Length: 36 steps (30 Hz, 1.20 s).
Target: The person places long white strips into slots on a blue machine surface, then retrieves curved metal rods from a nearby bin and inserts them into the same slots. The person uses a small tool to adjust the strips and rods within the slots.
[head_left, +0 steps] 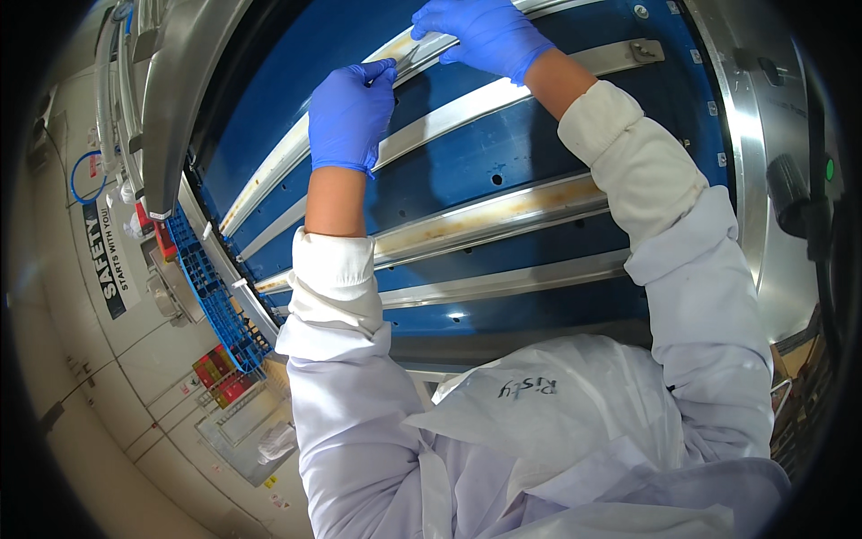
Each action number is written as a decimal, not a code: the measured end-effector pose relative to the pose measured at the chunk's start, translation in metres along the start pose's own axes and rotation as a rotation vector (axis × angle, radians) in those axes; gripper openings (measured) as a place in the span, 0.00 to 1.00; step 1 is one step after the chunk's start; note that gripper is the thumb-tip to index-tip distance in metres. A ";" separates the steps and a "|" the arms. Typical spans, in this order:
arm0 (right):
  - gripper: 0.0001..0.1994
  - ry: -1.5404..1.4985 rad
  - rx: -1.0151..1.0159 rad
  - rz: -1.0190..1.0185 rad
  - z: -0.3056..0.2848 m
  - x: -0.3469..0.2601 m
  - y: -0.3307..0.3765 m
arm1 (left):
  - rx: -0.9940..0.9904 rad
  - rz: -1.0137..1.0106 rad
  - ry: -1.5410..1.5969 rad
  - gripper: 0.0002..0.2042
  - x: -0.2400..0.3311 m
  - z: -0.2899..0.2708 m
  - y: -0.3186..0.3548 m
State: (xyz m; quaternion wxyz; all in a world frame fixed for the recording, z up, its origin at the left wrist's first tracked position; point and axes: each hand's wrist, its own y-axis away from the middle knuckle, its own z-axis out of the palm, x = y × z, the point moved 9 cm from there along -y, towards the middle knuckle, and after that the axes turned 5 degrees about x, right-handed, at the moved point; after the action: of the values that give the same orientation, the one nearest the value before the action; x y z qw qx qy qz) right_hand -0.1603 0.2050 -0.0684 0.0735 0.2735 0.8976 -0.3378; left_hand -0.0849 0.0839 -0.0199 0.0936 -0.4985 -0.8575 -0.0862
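Both hands in blue gloves, up at 12 o'clock on the top metal rail inside a blue-lined machine drum.

Left hand: fingertips pinched on the rail's edge near 11 o'clock, grip clenched on the rail.

Right hand: palm and fingers laid over the rail just past 12 o'clock, pressing on it; whether the fingers wrap it, cannot tell.

Further rails run parallel below; the stained rail toward 1 o'clock shows brownish residue. Blue mesh rack stands outside the drum at 9 o'clock.

Judgement: to work this rail well, steady it with the right hand while the left works along the edge, both wrists clear of the drum rim.
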 end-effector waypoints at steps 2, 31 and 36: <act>0.16 -0.004 -0.015 0.010 -0.001 0.001 -0.002 | 0.005 0.009 -0.008 0.13 0.003 0.000 -0.001; 0.13 0.022 0.041 0.063 -0.011 0.015 0.009 | 0.092 0.080 -0.227 0.11 0.033 0.013 0.002; 0.14 0.010 -0.005 0.161 -0.012 0.019 0.012 | -0.003 -0.010 0.000 0.12 0.017 0.010 0.007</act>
State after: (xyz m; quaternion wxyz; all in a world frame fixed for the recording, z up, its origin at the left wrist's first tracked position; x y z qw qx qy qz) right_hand -0.1690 0.2289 -0.0717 0.0966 0.3462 0.8739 -0.3272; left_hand -0.0884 0.1041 -0.0254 0.0925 -0.4944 -0.8598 -0.0880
